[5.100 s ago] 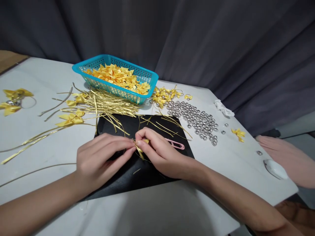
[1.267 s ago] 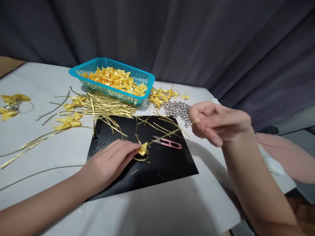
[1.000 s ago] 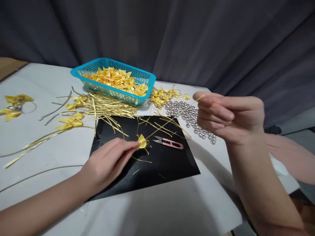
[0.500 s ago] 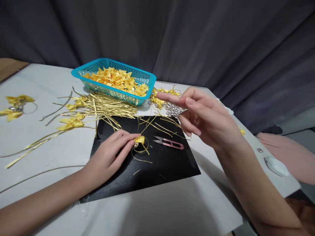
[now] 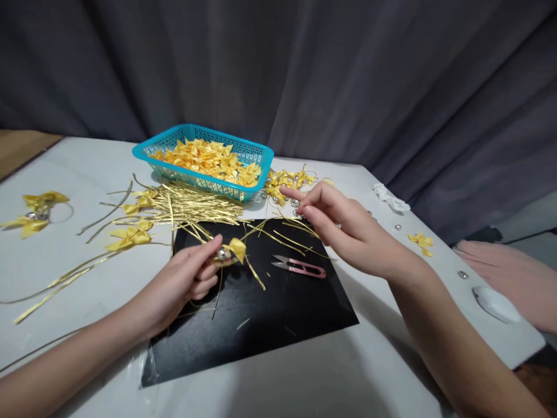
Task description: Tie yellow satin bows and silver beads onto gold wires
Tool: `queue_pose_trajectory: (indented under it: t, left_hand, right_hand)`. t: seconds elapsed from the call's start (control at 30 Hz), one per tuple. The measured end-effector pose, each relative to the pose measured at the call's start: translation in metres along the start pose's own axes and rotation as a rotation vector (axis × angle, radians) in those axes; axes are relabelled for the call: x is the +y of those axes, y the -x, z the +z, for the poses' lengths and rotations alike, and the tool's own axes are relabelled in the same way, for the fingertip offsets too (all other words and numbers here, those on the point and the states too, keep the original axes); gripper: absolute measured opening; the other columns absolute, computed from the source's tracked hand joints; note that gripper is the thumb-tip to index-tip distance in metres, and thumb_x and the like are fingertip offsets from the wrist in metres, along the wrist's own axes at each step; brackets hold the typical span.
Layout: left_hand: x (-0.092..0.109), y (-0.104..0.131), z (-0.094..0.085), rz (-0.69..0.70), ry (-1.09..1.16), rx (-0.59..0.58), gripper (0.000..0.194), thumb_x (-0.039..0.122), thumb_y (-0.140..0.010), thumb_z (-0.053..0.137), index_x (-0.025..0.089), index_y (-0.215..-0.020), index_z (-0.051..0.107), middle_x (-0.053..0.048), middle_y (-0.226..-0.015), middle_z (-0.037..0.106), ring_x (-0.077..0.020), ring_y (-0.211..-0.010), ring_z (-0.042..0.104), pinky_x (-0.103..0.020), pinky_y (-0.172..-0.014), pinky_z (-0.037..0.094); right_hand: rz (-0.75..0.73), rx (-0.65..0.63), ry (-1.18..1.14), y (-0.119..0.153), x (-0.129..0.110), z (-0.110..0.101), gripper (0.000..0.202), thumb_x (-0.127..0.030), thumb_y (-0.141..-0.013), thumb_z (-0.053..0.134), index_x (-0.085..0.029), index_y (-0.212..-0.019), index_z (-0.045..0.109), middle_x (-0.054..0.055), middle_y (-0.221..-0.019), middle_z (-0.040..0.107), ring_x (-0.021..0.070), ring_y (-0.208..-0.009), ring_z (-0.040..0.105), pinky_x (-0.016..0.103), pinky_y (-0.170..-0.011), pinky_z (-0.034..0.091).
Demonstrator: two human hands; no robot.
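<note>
Pinched in my left hand (image 5: 185,276) is a silver jingle bell (image 5: 223,253) with a yellow ribbon bow (image 5: 237,249) beside it, and gold cord (image 5: 255,274) trails from them. Above the back right part of the black mat (image 5: 261,325), my right hand (image 5: 343,223) has its index finger stretched forward. Its thumb and another finger come together near the loose gold strands; anything thin between them is too small to make out. Pink thread snips (image 5: 300,266) lie on the mat between my two hands.
A blue basket (image 5: 195,175) full of yellow bows stands at the back, with a bundle of gold cords (image 5: 200,203) before it. Finished-looking bow pieces (image 5: 282,183) lie right of it. At the right are a white device (image 5: 496,303) and a person's pink sleeve (image 5: 509,278).
My left hand has lifted and turned, showing the bell and bow off the mat. My right hand has lowered and moved slightly left. The view has tilted up a little.
</note>
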State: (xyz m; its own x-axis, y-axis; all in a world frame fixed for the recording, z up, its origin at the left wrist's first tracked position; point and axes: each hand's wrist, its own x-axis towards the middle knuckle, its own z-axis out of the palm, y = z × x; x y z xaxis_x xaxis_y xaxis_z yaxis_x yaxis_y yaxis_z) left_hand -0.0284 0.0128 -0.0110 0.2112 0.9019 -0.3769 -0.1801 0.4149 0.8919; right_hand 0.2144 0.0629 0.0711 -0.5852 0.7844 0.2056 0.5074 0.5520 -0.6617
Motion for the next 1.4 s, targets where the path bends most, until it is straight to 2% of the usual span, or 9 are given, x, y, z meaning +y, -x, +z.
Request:
queue_pose_trajectory:
  t: [0.13,0.27,0.43,0.57,0.73,0.9,1.07,1.27,1.4]
  left_hand:
    - [-0.010,-0.002,-0.002,0.015,-0.133,0.006,0.050,0.062,-0.078,0.060,0.019,-0.058,0.043,0.011,-0.049,0.018,-0.0064,-0.045,0.010,-0.019,-0.039,0.010]
    - [-0.011,-0.001,-0.002,0.157,-0.215,0.121,0.053,0.062,-0.077,0.059,0.020,-0.054,0.037,0.009,-0.051,0.024,-0.0078,-0.047,0.017,-0.019,-0.041,0.019]
    - [-0.007,0.002,-0.003,0.329,-0.404,0.236,0.044,0.054,-0.077,0.057,0.019,-0.050,0.052,0.004,-0.049,0.041,-0.0103,-0.048,0.035,-0.020,-0.043,0.034]
    - [-0.007,0.002,-0.003,0.393,-0.460,0.250,0.032,0.043,-0.072,0.060,0.020,-0.052,0.066,-0.004,-0.067,0.067,-0.0156,-0.060,0.058,-0.021,-0.050,0.048]
    - [-0.006,0.003,0.000,0.415,-0.466,0.244,0.028,0.035,-0.071,0.059,0.021,-0.046,0.064,-0.004,-0.065,0.069,-0.0162,-0.059,0.062,-0.021,-0.050,0.050]
    - [-0.006,0.005,0.001,0.452,-0.504,0.264,0.026,0.029,-0.069,0.057,0.021,-0.045,0.062,-0.002,-0.062,0.068,-0.0147,-0.057,0.062,-0.020,-0.051,0.050]
    - [-0.007,0.006,0.001,0.472,-0.542,0.283,0.026,0.028,-0.068,0.055,0.021,-0.043,0.059,-0.001,-0.061,0.067,-0.0150,-0.061,0.063,-0.020,-0.054,0.049]
    - [-0.009,0.006,0.003,0.471,-0.607,0.359,0.031,0.028,-0.068,0.051,0.020,-0.039,0.041,-0.001,-0.060,0.063,-0.0118,-0.053,0.055,-0.019,-0.046,0.041]
    - [-0.013,0.006,0.002,0.595,-0.724,0.302,0.036,0.025,-0.073,0.048,0.021,-0.041,0.032,0.001,-0.047,0.046,-0.0146,-0.059,0.059,-0.020,-0.050,0.040]
  right_hand:
    - [0.128,-0.071,0.264,-0.002,0.005,-0.007,0.018,-0.031,-0.099,0.034,-0.021,-0.086,0.041,0.005,-0.083,0.060,0.0236,-0.094,0.064,0.031,-0.072,0.042]
    - [0.280,-0.306,0.300,-0.006,0.009,-0.001,0.023,-0.032,-0.096,0.041,-0.019,-0.077,0.047,0.001,-0.068,0.056,0.0138,-0.060,0.050,0.026,-0.057,0.035]
    - [0.432,-0.377,-0.167,-0.008,0.002,0.002,0.021,-0.033,-0.092,0.049,-0.017,-0.078,0.053,0.003,-0.078,0.063,0.0098,-0.060,0.050,0.022,-0.052,0.036]
    - [0.508,-0.305,-0.137,-0.007,-0.003,-0.012,0.024,-0.037,-0.086,0.058,-0.016,-0.073,0.057,0.004,-0.078,0.065,0.0075,-0.055,0.043,0.021,-0.047,0.029]
    - [0.533,-0.419,-0.217,-0.006,0.005,-0.020,0.023,-0.039,-0.081,0.063,-0.018,-0.083,0.072,0.003,-0.073,0.066,0.0073,-0.053,0.043,0.020,-0.045,0.033]
    - [0.554,-0.351,-0.286,-0.010,0.019,-0.016,0.019,-0.036,-0.077,0.069,-0.019,-0.079,0.076,0.004,-0.079,0.072,0.0063,-0.052,0.046,0.018,-0.043,0.034]
    - [0.599,-0.343,-0.557,-0.015,0.031,-0.012,0.029,-0.041,-0.079,0.063,-0.017,-0.068,0.074,0.005,-0.079,0.075,0.0004,-0.035,0.022,0.019,-0.036,0.030]
    - [0.715,-0.047,-0.295,-0.017,0.019,0.010,0.044,-0.038,-0.075,0.071,-0.015,-0.044,0.050,0.004,-0.060,0.067,0.0014,-0.034,0.031,0.020,-0.035,0.025]
    - [0.435,0.201,-0.184,-0.007,0.002,0.043,0.028,-0.037,-0.075,0.071,-0.017,-0.063,0.057,-0.006,-0.046,0.045,0.0053,-0.041,0.038,0.018,-0.040,0.028]
